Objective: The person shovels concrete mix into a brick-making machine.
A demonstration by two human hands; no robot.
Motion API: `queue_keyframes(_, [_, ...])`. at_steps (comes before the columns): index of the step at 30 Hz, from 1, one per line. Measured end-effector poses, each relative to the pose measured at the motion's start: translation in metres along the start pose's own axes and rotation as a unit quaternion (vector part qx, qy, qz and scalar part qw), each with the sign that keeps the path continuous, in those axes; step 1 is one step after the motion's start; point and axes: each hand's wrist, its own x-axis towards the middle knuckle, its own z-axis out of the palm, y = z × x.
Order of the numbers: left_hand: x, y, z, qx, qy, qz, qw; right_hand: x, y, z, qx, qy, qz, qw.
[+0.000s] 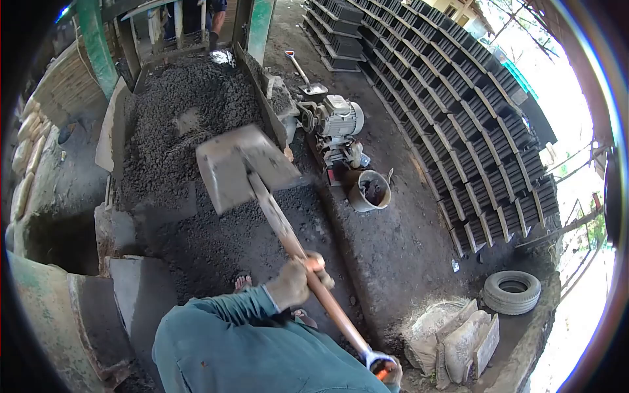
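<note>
A shovel [282, 229] slants across the middle, its broad grey blade [226, 167] raised over the dark mix and smeared with grey residue. Wrapped round the shaft about halfway along is my left hand [298, 281], at the end of a teal sleeve. My right hand [393, 372] grips the D-shaped handle [379, 360] near the bottom edge, partly cut off by my body and the frame. Beyond the blade, a heap of dark, crumbly mix [190, 98] fills a walled bay. More loose dark material [255, 229] covers the ground near my feet.
An electric motor [341, 118] stands right of the bay, with a bucket [369, 191] beside it. Another shovel [306, 75] lies farther back. Stacked blocks on boards [458, 124] line the right. A tyre [511, 293] and sacks [452, 337] lie lower right. Part of another person [217, 19] shows behind.
</note>
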Motion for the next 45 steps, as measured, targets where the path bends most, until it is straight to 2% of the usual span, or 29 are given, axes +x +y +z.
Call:
queue_keyframes(2, [-0.007,-0.02,-0.005,-0.018,0.007,-0.041,0.999,-0.016,-0.01,0.0,0.016,0.018,0.009,1.0])
queue_keyframes(5, [-0.006,-0.004,-0.007,-0.022,0.031,-0.05,0.998,-0.031,-0.013,0.022,0.03,0.035,0.011,0.999])
queue_keyframes(8, [0.014,0.06,-0.018,0.012,0.059,0.009,0.998,-0.034,0.004,0.068,0.039,0.028,0.006,0.999])
queue_keyframes(9, [0.024,0.088,-0.02,0.059,0.044,0.058,0.996,-0.031,0.013,0.088,0.038,0.017,-0.004,0.999])
queue_keyframes(11, [0.054,0.149,-0.033,0.081,0.015,0.074,0.994,-0.02,0.028,0.14,0.02,-0.011,-0.047,0.999])
queue_keyframes(13, [0.086,0.215,-0.044,0.084,-0.004,0.081,0.993,-0.018,0.009,0.222,-0.016,-0.005,-0.094,0.995])
queue_keyframes(14, [0.092,0.244,-0.032,0.108,0.038,0.104,0.988,-0.017,-0.005,0.256,-0.024,-0.028,-0.135,0.99])
queue_keyframes(15, [0.101,0.271,-0.033,0.115,0.021,0.135,0.984,-0.017,-0.02,0.291,-0.03,-0.051,-0.176,0.983])
queue_keyframes(18, [0.119,0.345,-0.024,0.149,0.052,0.236,0.959,-0.035,-0.069,0.37,0.005,-0.151,-0.158,0.976])
queue_keyframes(19, [0.116,0.362,-0.02,0.186,0.029,0.284,0.94,-0.029,-0.068,0.383,-0.037,-0.161,-0.243,0.956])
queue_keyframes(20, [0.121,0.379,-0.023,0.197,0.002,0.313,0.929,-0.041,-0.083,0.395,-0.001,-0.211,-0.238,0.948])
queue_keyframes(21, [0.119,0.388,-0.014,0.173,0.02,0.319,0.932,-0.051,-0.101,0.401,-0.026,-0.242,-0.282,0.928])
queue_keyframes(23, [0.109,0.388,0.012,0.107,0.046,0.299,0.947,-0.07,-0.132,0.394,0.11,-0.312,-0.201,0.922])
queue_keyframes(24, [0.095,0.362,0.026,0.082,0.008,0.299,0.951,-0.08,-0.152,0.374,0.117,-0.301,-0.231,0.918])
queue_keyframes(25, [0.078,0.334,0.05,0.09,0.031,0.301,0.949,-0.087,-0.176,0.347,0.122,-0.294,-0.261,0.911])
queue_keyframes(26, [0.073,0.314,0.054,0.052,-0.024,0.259,0.964,-0.089,-0.193,0.319,0.138,-0.288,-0.295,0.901])
queue_keyframes(27, [0.054,0.282,0.073,-0.008,-0.035,0.224,0.974,-0.092,-0.206,0.289,0.152,-0.28,-0.325,0.89])
queue_keyframes(30, [0.023,0.204,0.092,-0.01,-0.091,0.161,0.983,-0.09,-0.235,0.212,0.112,-0.172,-0.363,0.909])
queue_keyframes(31, [0.028,0.184,0.082,-0.022,-0.162,0.14,0.977,-0.078,-0.237,0.185,0.09,-0.133,-0.389,0.907])
queue_keyframes(32, [0.023,0.166,0.079,-0.023,-0.16,0.12,0.979,-0.067,-0.237,0.152,0.023,-0.137,-0.422,0.896])
queue_keyframes(34, [0.023,0.141,0.079,-0.04,-0.156,0.104,0.982,-0.057,-0.245,0.114,-0.048,-0.161,-0.477,0.863])
queue_keyframes(37, [0.033,0.115,0.071,-0.08,-0.149,0.105,0.98,-0.04,-0.266,0.094,-0.154,0.036,-0.617,0.771])
queue_keyframes(39, [0.033,0.102,0.079,-0.14,-0.136,0.127,0.973,-0.054,-0.308,0.107,-0.277,0.185,-0.746,0.577])
queue_keyframes(40, [0.025,0.094,0.087,-0.124,-0.186,0.12,0.967,-0.058,-0.326,0.115,-0.233,0.191,-0.77,0.563])
queue_keyframes(41, [0.018,0.087,0.095,-0.105,-0.237,0.117,0.959,-0.057,-0.35,0.11,-0.216,0.206,-0.8,0.52])
queue_keyframes(42, [0.021,0.078,0.092,-0.06,-0.247,0.14,0.957,-0.056,-0.374,0.104,-0.2,0.223,-0.827,0.475])
queue_keyframes(43, [0.017,0.07,0.096,-0.049,-0.27,0.137,0.952,-0.056,-0.403,0.094,-0.21,0.25,-0.856,0.4])
queue_keyframes(44, [0.01,0.065,0.101,-0.038,-0.292,0.135,0.946,-0.084,-0.427,0.115,-0.23,0.323,-0.816,0.421])
queue_keyframes(45, [0.004,0.06,0.105,-0.027,-0.311,0.132,0.941,-0.1,-0.456,0.131,-0.206,0.316,-0.841,0.387])
